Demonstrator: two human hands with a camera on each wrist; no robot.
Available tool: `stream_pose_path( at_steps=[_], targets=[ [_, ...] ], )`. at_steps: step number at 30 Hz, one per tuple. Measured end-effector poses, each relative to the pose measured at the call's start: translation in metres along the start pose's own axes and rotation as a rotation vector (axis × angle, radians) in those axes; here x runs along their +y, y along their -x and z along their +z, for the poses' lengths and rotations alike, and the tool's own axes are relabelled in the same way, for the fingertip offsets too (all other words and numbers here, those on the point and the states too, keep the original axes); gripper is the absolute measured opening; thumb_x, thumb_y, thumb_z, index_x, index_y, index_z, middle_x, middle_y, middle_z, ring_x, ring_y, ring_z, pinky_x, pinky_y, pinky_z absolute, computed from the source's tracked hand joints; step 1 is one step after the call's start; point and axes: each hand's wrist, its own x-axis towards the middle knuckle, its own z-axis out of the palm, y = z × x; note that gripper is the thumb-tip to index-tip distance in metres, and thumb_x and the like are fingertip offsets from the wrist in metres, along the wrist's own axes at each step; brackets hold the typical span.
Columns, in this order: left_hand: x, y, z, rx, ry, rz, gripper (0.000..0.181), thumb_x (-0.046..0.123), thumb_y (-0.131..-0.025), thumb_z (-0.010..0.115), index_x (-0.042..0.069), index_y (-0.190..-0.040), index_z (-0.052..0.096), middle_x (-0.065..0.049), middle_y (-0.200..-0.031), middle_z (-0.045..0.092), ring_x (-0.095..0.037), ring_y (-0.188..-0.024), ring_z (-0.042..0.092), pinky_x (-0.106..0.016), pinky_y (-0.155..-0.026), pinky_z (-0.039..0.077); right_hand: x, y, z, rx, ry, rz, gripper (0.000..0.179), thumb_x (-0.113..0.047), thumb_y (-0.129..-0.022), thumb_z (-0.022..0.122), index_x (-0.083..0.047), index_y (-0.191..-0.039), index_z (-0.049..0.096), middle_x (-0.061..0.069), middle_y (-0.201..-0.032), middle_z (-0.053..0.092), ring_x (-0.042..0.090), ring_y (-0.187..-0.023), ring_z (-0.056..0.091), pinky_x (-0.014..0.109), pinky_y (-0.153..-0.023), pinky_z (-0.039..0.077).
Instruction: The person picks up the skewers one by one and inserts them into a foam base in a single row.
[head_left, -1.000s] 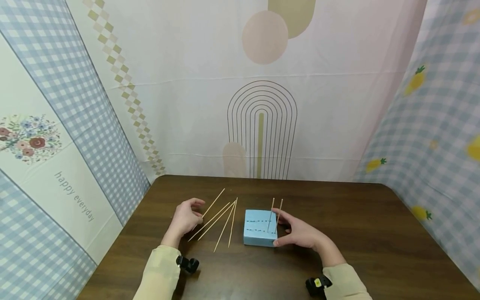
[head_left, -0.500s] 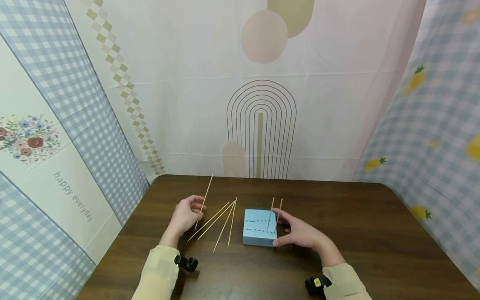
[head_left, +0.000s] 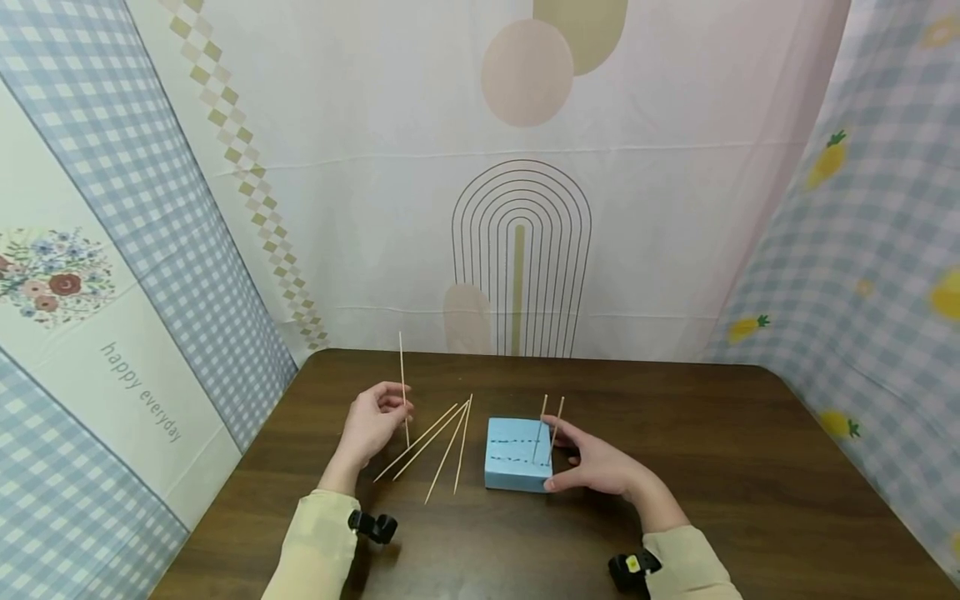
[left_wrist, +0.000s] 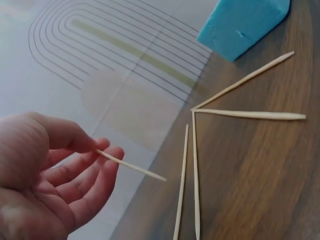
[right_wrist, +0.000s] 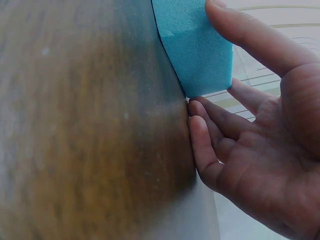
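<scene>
Pinching a thin stick (head_left: 402, 358) nearly upright, left hand (head_left: 375, 421) loosely curled beside four loose sticks (left_wrist: 275, 115), right hand (head_left: 596, 467), thumb and fingers spread, gripping a blue block (head_left: 513, 451) by its right side, two standing sticks (head_left: 559, 412) in its top.
</scene>
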Motion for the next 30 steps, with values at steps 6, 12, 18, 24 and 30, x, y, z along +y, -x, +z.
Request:
stream_pose_path(
  at_steps=[6,12,18,24,30],
  targets=[
    [0.013,0.003,0.008,0.010,0.053,0.018,0.020,-0.007,-0.097,0.070,-0.005,-0.117,0.070,-0.021,-0.097,0.074,-0.048,-0.090,0.074,-0.041,-0.075,0.064,-0.001,0.000,0.000,0.000,-0.001,0.005,0.105,-0.027,-0.086,0.092,-0.017,-0.169,0.029,0.025,-0.165,0.037,0.042,-0.151,0.037,0.059,-0.120,0.037],
    [0.029,0.009,0.022,-0.034,0.048,0.075,0.015,-0.003,-0.097,0.075,-0.004,-0.111,0.069,-0.020,-0.097,0.073,-0.043,-0.088,0.074,-0.046,-0.078,0.064,0.000,0.000,0.000,0.002,-0.001,0.002,0.105,-0.026,-0.086,0.092,-0.016,-0.169,0.029,0.024,-0.166,0.036,0.043,-0.152,0.037,0.059,-0.119,0.037],
    [0.049,0.020,0.036,-0.057,-0.009,0.159,0.012,0.000,-0.094,0.081,0.001,-0.101,0.071,-0.008,-0.090,0.075,-0.029,-0.079,0.072,-0.028,-0.069,0.058,0.000,0.000,0.000,0.005,-0.002,0.008,0.104,-0.027,-0.086,0.092,-0.018,-0.169,0.030,0.024,-0.165,0.038,0.042,-0.151,0.038,0.058,-0.120,0.037],
    [0.063,0.030,0.055,-0.132,-0.019,0.218,0.013,0.003,-0.092,0.083,0.004,-0.099,0.072,-0.004,-0.087,0.074,-0.022,-0.077,0.070,-0.027,-0.068,0.056,0.000,0.000,0.000,0.008,-0.002,0.013,0.105,-0.027,-0.086,0.092,-0.017,-0.169,0.030,0.024,-0.164,0.039,0.042,-0.151,0.038,0.059,-0.120,0.037],
    [0.071,0.041,0.074,-0.216,-0.020,0.262,0.012,0.005,-0.095,0.081,0.006,-0.103,0.072,-0.001,-0.092,0.074,-0.019,-0.081,0.071,-0.029,-0.070,0.058,-0.001,0.000,0.001,0.013,0.001,0.023,0.105,-0.028,-0.085,0.092,-0.019,-0.169,0.031,0.024,-0.164,0.040,0.042,-0.150,0.039,0.060,-0.119,0.037]
  ],
)
